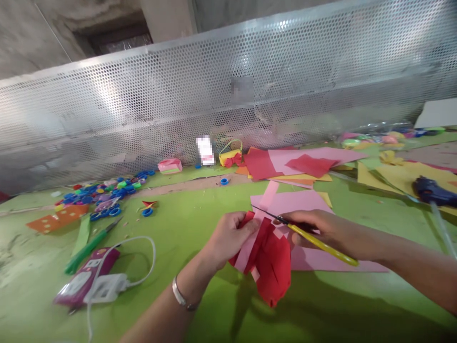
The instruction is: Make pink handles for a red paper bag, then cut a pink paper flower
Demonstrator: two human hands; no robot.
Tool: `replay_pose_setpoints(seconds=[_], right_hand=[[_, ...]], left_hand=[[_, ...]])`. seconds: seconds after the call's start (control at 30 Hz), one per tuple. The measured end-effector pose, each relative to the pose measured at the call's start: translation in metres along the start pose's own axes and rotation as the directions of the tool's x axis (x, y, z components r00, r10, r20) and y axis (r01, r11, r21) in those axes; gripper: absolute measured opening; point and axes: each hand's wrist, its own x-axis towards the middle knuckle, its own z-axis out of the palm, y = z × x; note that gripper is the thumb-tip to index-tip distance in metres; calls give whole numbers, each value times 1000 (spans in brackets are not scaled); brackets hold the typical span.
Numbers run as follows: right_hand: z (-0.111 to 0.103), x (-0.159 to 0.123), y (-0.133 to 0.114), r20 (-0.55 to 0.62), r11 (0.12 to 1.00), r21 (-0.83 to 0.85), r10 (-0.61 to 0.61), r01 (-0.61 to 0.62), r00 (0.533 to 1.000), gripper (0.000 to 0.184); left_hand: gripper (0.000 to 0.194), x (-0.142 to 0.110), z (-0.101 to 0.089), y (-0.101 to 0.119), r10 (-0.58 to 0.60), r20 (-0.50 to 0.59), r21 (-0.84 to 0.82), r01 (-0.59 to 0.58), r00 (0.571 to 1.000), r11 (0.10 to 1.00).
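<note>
My left hand (232, 238) is closed on a red and pink paper craft piece (273, 267), pinching it between thumb and fingers. A pale pink paper strip (268, 196) runs across that piece and sticks up beyond my thumb. Yellow-handled scissors (317, 244) are in my right hand (321, 228), its fingers closed about the handles. Their dark blades (266, 210) lie across the pink strip, just above the red folds. Pink sheets (300, 202) lie on the green table behind and under my right hand.
Red, pink and yellow sheets (264, 164) are piled at the back. A glue gun (433, 190) rests at right. On the left are a purple power strip (89, 271) with a white plug, a green-handled tool (87, 247) and many coloured rings (110, 190). A perforated metal panel (171, 105) borders the table.
</note>
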Motion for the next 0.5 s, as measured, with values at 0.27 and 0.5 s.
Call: replay_pose_setpoints(seconds=[0.27,0.5], right_hand=[[0,1,2,-31,999,-34,-4,3,999,34],[0,0,4,-47,1000,-10,-6,5,999,33]], left_hand=[[31,0,0,0,6,9,-13,-6,1000,1000],[31,1,0,-2,21,1,8,-21,1000,1000]])
